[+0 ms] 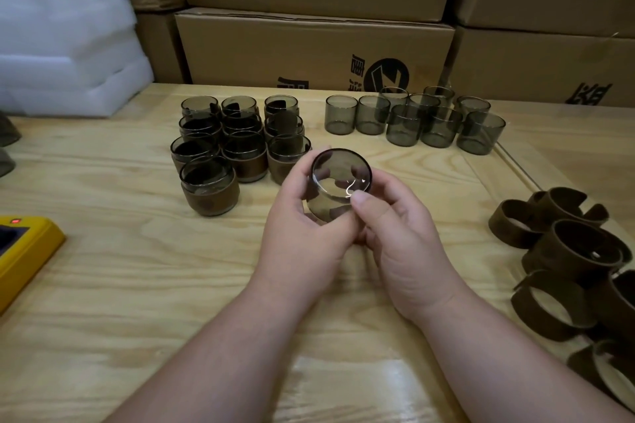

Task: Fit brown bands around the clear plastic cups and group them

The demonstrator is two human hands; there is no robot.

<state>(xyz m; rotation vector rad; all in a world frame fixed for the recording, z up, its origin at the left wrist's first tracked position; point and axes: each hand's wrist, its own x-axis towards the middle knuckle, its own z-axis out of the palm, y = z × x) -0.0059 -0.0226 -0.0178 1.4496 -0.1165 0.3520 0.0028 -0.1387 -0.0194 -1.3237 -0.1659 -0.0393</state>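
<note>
Holding one bare cup [338,184] tilted at centre, both hands wrap it: left grip [302,216], right grip [402,233]. No band on it. Slick wall could slip; banded group [237,148] at 11 o'clock risks toppling.

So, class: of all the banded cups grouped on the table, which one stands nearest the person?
The front banded cup, alone at the group's near left corner, ahead of the three rows behind it.

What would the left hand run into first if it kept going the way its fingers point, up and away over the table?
Probably the nearest banded cup at the front right of the finished group, just beyond the left hand, which grips the held cup. Depth is unclear from this one view; it might pass just right of it.
</note>
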